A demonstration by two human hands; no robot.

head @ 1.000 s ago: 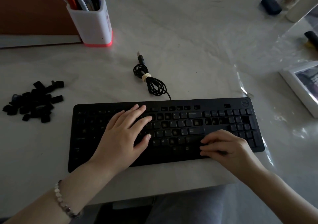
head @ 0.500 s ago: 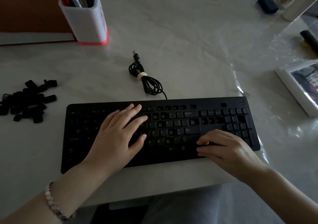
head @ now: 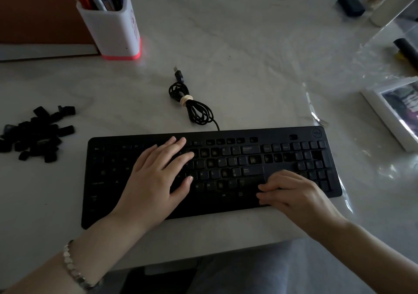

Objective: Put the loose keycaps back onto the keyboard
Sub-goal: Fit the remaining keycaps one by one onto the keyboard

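Compared with a second ago, both hands keep their places and the whole scene sits slightly further left in the frame. At lower left, one silver beaded bracelet (head: pixel 72 269) circles the left wrist. The left hand (head: pixel 156 180) lies flat on the one black flat plastic keyboard (head: pixel 226 205), fingers straight and slightly spread. The right hand (head: pixel 294 194) rests at the keyboard's lower right, fingers bent and close together; I cannot tell if they pinch anything. One pile of loose black keycaps (head: pixel 36 133), too dark to count, lies at left on the white marbled table (head: pixel 248 56). Beyond are one coiled black cable (head: pixel 196 110) and one white pen holder (head: pixel 113 29).
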